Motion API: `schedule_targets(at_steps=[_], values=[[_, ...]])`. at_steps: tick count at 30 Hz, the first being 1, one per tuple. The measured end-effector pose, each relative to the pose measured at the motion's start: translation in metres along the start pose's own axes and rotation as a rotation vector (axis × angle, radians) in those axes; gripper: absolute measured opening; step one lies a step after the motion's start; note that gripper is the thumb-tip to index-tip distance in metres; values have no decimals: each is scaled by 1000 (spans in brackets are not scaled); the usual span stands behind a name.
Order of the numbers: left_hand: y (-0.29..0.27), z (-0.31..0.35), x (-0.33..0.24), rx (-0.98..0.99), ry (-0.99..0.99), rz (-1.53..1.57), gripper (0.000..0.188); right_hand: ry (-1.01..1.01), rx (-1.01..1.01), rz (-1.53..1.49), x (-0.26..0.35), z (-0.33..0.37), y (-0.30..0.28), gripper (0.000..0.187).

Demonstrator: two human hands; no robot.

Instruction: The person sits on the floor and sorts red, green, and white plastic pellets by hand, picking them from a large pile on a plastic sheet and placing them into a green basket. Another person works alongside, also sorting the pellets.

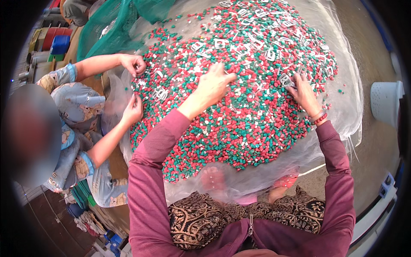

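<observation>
Small red, green and white pebble-like pieces (239, 137), heaped on a translucent whitish sheet (347, 113)
The right hand (305, 95) pinches a pale, flat, openwork piece (285, 80) at the heap's right; the left hand (210, 88) bends its fingers over the middle, but I cannot tell whether it grips anything.

Pieces (239, 143) lie on sheeting (344, 105), 1 bucket (384, 102) rightward.
</observation>
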State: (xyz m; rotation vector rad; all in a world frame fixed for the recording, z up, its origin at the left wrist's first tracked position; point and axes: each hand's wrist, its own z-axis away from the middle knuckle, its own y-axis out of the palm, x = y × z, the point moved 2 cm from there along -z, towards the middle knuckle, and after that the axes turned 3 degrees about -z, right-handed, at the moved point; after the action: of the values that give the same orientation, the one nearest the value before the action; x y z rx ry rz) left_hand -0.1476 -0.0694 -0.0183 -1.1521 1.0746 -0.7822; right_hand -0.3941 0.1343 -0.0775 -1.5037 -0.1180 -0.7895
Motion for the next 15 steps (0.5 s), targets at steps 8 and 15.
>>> schedule_targets(at_steps=[8,15], values=[[56,-39,-46,60,158,-118,27,40,174,-490,73,-25,-10,32],[-5,-6,-20,127,10,254,34,313,293,-1063,62,-5,-27,40]])
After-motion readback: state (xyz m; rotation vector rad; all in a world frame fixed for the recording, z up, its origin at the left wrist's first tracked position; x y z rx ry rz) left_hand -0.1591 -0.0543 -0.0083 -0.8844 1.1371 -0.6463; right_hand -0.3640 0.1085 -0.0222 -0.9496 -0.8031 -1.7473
